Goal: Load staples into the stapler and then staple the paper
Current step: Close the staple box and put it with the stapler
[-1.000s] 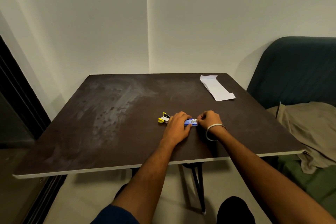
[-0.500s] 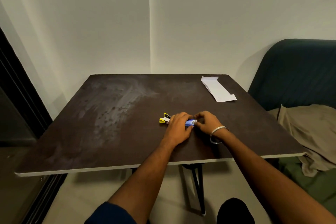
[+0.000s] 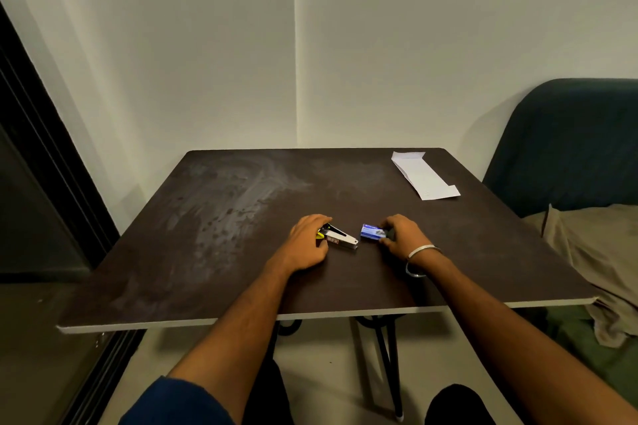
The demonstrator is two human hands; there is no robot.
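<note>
A small stapler (image 3: 338,237) with a yellow and black rear and a pale body lies on the dark table (image 3: 241,252), near its middle front. My left hand (image 3: 308,244) grips the stapler's rear end. Just to the right lies a small blue staple box (image 3: 372,232), apart from the stapler. My right hand (image 3: 402,236) holds the box by its right end. A folded white paper (image 3: 423,176) lies flat at the table's far right corner, well away from both hands.
A dark teal chair back (image 3: 569,145) stands right of the table, with beige cloth (image 3: 593,252) draped beside the table's right edge. White walls meet in a corner behind. A dark door frame (image 3: 41,148) runs along the left.
My hands were close together over the stapler and box. They have drawn apart: the left one moved left onto the stapler's rear, the right one slid the blue box rightward.
</note>
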